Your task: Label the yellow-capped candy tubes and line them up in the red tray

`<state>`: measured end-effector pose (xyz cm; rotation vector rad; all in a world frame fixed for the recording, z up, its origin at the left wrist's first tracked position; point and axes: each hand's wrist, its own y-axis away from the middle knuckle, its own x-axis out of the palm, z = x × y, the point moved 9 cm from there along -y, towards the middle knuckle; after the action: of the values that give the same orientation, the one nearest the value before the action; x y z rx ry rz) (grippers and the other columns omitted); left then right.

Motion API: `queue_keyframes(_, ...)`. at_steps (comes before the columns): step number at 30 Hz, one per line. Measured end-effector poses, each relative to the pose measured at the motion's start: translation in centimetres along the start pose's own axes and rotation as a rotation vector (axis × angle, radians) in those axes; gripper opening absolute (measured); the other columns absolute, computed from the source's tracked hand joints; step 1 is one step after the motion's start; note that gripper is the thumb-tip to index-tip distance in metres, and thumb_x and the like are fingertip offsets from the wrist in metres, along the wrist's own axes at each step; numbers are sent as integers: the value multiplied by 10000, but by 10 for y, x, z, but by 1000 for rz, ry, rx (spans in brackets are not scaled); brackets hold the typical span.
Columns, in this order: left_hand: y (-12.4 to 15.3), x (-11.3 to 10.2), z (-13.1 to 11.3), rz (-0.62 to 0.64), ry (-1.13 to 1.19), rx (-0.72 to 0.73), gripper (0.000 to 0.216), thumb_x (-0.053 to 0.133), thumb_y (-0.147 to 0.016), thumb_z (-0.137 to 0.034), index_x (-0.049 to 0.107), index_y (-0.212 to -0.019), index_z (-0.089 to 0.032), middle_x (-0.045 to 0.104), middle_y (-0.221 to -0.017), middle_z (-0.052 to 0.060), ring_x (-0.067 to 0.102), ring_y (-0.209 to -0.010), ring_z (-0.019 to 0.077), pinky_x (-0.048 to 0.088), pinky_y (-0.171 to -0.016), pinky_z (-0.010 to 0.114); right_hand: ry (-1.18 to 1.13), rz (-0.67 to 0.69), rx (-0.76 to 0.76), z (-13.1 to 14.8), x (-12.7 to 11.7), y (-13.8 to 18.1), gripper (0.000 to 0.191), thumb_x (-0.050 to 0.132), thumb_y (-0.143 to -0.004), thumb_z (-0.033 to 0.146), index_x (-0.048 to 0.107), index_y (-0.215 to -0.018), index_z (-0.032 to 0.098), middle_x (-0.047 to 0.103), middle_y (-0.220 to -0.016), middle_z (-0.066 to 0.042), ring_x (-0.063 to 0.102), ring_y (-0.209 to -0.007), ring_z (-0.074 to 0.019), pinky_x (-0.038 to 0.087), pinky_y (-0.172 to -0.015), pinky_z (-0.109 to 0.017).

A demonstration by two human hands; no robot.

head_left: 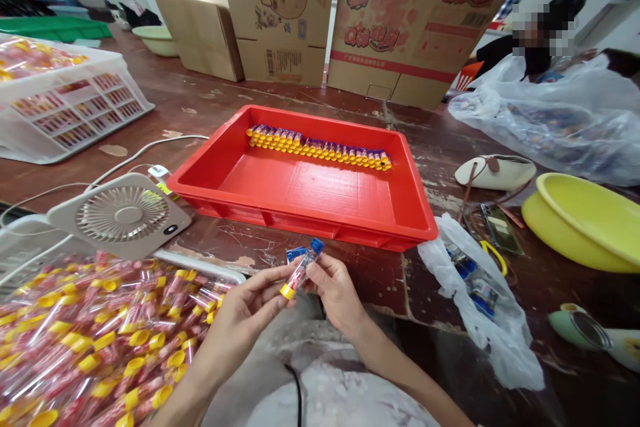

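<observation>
A small clear plastic tube (301, 272) with pink print is tilted between my hands, a yellow cap at its lower end and a blue piece at its top. My left hand (253, 300) grips it near the yellow cap. Higher up, the thumb and fingers of my right hand (335, 287) close on it by the blue end. Another blue piece (296, 253) shows just behind the fingers; whether a hand holds it I cannot tell. Beyond my hands stands a red tray (300, 217), with stacked rows of blue-and-yellow tubes (320, 147) along its far wall.
To the left lie a crate heaped with yellow-capped tubes (100, 340), a grey fan (133, 213) and a white crate (85, 107). On the right are a plastic bag (493, 307) with blue pieces, a phone (500, 227) and a yellow basin (590, 220). Cardboard boxes (390, 20) stand behind.
</observation>
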<state>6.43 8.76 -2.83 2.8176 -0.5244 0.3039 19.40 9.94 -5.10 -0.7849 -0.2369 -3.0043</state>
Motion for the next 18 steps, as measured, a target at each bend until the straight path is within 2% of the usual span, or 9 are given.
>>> queue_keyframes(4, -1, -14, -3, -200, -41, 40, 285, 784, -769, -312, 787, -1043, -230, 781, -1083, 74, 730, -886, 215, 611, -709, 249, -51, 6, -10, 0, 5, 1, 306, 785, -765, 448, 753, -912, 182, 705, -781, -30, 602, -664, -127, 467, -569, -203)
queue_keyframes(8, -2, -16, -6, -343, -35, 81, 209, 837, -690, -309, 818, -878, -222, 806, -860, 45, 721, -693, 172, 605, -626, 227, -39, 11, -39, -2, 10, 3, 289, 772, -782, 437, 753, -910, 178, 707, -779, -35, 615, -675, -138, 470, -564, -210)
queue_keyframes(13, -1, -21, -5, -450, -5, 103, 192, 874, -620, -315, 806, -763, -206, 766, -666, 12, 694, -587, 147, 588, -586, 213, -32, 20, -55, -6, 14, 4, 256, 754, -805, 418, 737, -889, 176, 703, -743, -24, 625, -628, -133, 466, -568, -220)
queue_keyframes(18, -2, -24, -2, -479, -48, 101, 205, 869, -622, -325, 795, -765, -198, 766, -669, 15, 688, -594, 154, 575, -593, 230, -24, 0, -50, -7, 14, 3, 249, 747, -809, 413, 728, -869, 172, 700, -754, -26, 621, -640, -140, 465, -572, -229)
